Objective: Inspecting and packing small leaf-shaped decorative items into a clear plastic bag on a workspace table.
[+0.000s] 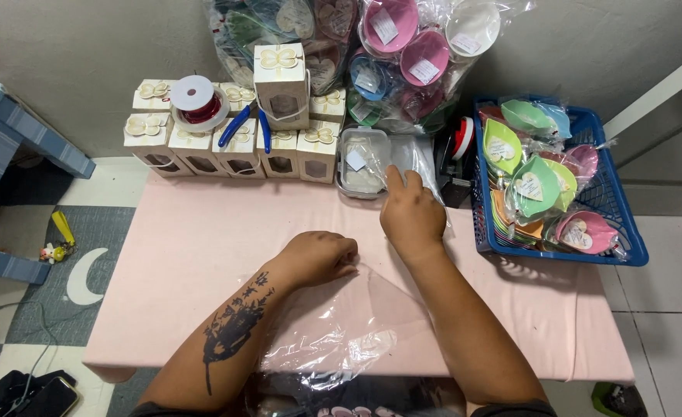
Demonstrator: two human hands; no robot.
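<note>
My left hand (319, 255) rests as a loose fist on the pink table (194, 255), pressing the top edge of a clear plastic bag (341, 324) that lies crumpled in front of me. My right hand (410, 212) reaches forward, its fingers touching a stack of clear plastic sheets (418, 158) beside a small clear container (362, 162) holding white pieces. Whether the right fingers pinch a sheet is not clear.
Cream gift boxes (233, 143) line the back, with a red ribbon spool (196, 100) and blue-handled pliers (242, 123) on top. A blue basket (611, 216) of wrapped leaf-shaped dishes stands at right. Bags of wrapped dishes (403, 46) lean on the wall.
</note>
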